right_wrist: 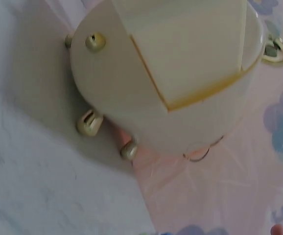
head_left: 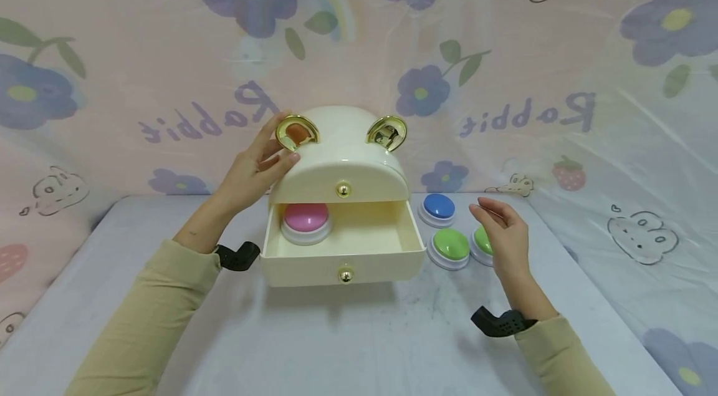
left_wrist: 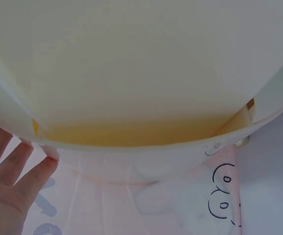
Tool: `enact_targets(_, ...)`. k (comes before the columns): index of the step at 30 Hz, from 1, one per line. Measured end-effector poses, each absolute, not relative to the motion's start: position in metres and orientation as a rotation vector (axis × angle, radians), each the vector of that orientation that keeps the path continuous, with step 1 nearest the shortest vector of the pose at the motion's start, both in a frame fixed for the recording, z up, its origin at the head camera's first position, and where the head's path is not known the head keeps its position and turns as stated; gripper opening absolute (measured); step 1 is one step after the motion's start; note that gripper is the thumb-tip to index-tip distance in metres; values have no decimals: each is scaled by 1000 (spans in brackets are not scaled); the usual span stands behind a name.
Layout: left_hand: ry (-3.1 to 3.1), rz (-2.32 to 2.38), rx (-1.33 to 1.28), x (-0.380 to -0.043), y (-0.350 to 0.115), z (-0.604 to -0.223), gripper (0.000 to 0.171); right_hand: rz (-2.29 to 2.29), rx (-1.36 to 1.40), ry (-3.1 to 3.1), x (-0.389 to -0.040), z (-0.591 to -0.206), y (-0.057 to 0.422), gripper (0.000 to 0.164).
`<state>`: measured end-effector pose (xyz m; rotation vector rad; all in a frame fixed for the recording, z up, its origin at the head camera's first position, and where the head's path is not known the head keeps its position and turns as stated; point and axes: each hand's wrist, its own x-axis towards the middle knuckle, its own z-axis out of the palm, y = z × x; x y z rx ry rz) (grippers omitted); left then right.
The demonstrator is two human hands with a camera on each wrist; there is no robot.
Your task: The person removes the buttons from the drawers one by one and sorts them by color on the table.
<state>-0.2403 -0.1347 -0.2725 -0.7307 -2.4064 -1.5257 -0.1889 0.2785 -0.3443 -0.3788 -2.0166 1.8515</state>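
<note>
A cream cabinet (head_left: 342, 178) with two gold ears (head_left: 297, 133) stands on the table, its lower drawer (head_left: 373, 268) pulled out. A pink button (head_left: 306, 219) on a white base sits at the drawer's left. My left hand (head_left: 252, 171) rests against the cabinet's upper left side by the ear, fingers mostly straight. In the left wrist view its fingertips (left_wrist: 48, 164) touch the cream edge. My right hand (head_left: 507, 240) hovers with loosely bent fingers over a green button (head_left: 481, 241), partly hiding it. Nothing shows in its fingers.
A second green button (head_left: 451, 244) and a blue button (head_left: 439, 206) lie on the white table (head_left: 348, 346), right of the drawer. Gold knobs (head_left: 346, 275) stick out from the cabinet front. A flower-print cloth (head_left: 336, 65) hangs behind the table.
</note>
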Motion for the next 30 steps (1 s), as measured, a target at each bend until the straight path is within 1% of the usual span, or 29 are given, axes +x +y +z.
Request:
enact_targets(6, -2420, -1514, -722, -240, -136, -273, 70, 1915, -197, -1988, -182, -330, 258, 28)
enact_targets(15, -2415, -1529, -722, -240, -136, -273, 69, 1909, 125, -2119, -170, -307, 221, 32)
enact_targets(22, -2417, -1528, -724, -239, -135, -272, 69, 1960, 273, -2189, -164, -291, 191, 32)
enact_targets(30, -2392, -1532, -734, -239, -135, -273, 69, 1989, 531, -2262, -163, -282, 161, 33)
